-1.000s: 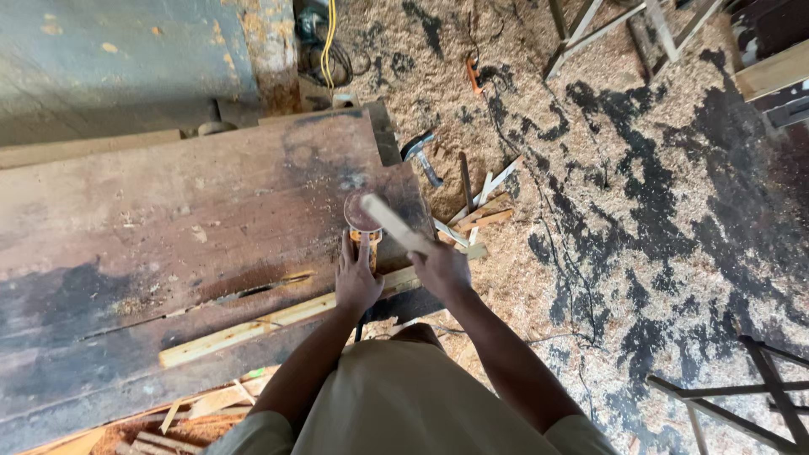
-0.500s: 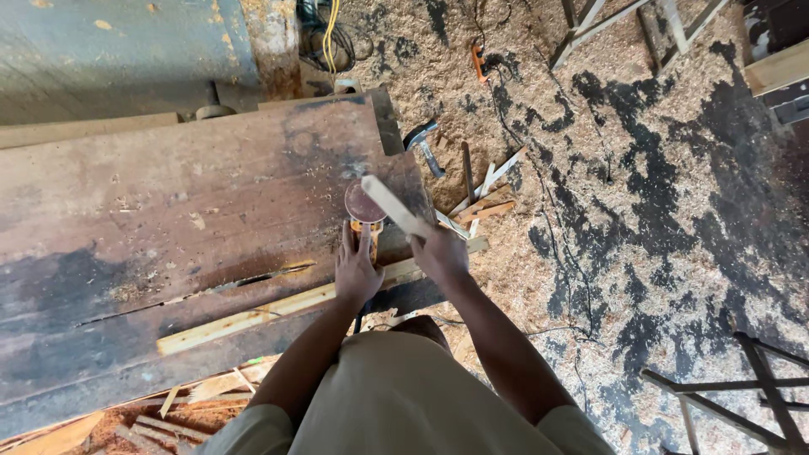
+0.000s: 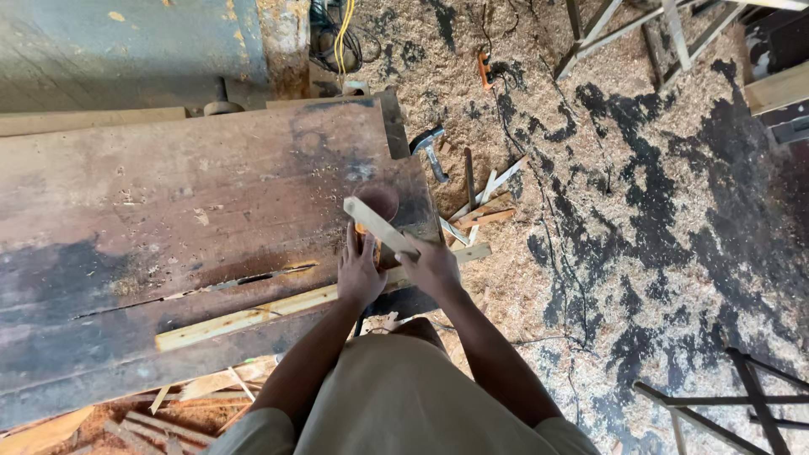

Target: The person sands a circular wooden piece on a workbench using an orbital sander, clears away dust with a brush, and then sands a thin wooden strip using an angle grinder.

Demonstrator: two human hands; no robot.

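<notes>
My left hand presses down on an orange sanding tool with a round reddish disc, which rests near the right end of a dark wooden workbench. My right hand grips a short pale wooden stick and holds it slantwise against the disc. The stick's far end points up and left over the bench. A long pale wood strip lies along the bench's near edge, under my left wrist.
A hammer lies on the sawdust-covered floor just right of the bench, beside several offcut sticks. Cables coil at the top. Wooden frames stand top right and metal legs bottom right. Scraps lie below the bench.
The stick has shifted left and lower across the disc, with my right hand moving a little left. My left hand stays on the tool.
</notes>
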